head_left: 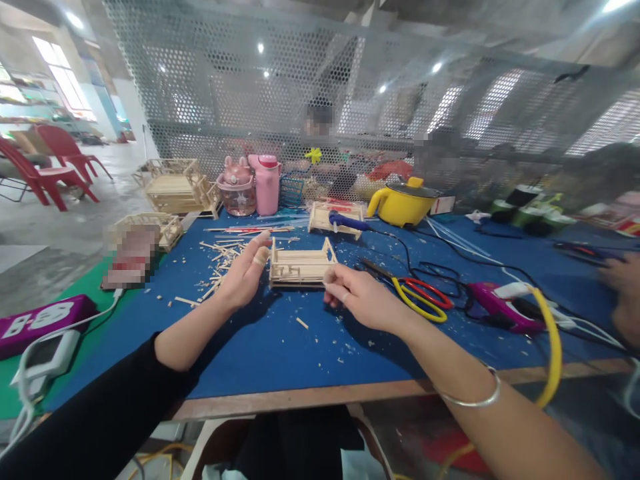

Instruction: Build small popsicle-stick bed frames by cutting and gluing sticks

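Bracing the stick frame (300, 265) mid-desk (280, 347): our left hand (245, 272) lies open and flat against its left end, our right hand (357, 297) pinches the right corner. We'd keep both sides pressed evenly so the joints stay square, and stay clear of the scissors (417, 293) and the loose sticks (220, 260).
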### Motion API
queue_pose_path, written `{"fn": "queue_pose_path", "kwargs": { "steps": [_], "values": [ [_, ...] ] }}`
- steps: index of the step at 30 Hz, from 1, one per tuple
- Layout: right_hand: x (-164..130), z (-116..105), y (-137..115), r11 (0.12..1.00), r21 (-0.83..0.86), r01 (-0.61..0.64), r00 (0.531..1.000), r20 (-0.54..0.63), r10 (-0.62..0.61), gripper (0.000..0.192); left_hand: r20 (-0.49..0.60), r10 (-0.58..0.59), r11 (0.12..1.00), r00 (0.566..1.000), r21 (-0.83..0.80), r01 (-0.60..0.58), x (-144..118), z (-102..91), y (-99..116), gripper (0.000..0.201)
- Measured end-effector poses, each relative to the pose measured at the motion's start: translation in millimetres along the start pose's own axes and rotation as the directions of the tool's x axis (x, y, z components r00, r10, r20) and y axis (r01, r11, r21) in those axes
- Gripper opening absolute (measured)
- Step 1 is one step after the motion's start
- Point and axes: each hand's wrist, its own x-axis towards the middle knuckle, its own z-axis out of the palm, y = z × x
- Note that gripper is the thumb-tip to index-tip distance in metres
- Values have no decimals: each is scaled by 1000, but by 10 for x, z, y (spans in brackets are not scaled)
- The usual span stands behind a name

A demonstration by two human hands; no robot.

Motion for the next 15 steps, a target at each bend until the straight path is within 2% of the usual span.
{"fn": "queue_pose_path", "kwargs": {
  "steps": [2, 5, 7, 10, 12, 15],
  "values": [
    [52, 159, -109, 942, 328, -69, 995, -41, 87, 5, 1, -12, 1000, 1000, 20, 12, -2, -9, 47, 61],
    [106, 383, -192, 789, 602, -125, 971, -88, 221, 9, -14, 41, 997, 999, 72, -40, -8, -19, 111, 60],
    [121, 462, -181, 726, 671, -150, 948, -110, 298, 6, 7, 89, 991, 996, 101, -90, -15, -19, 138, 60],
    [148, 485, -117, 738, 658, -149, 911, -198, 361, 12, 70, 89, 989, 994, 110, -96, -30, -11, 157, 61],
    [187, 482, -88, 749, 651, -125, 893, -255, 370, 13, 76, 82, 991, 994, 102, -90, -37, -6, 158, 62],
    [268, 494, -103, 701, 705, -107, 877, -265, 400, 7, 72, 81, 991, 994, 100, -88, -40, -2, 151, 63]
  ]
}}
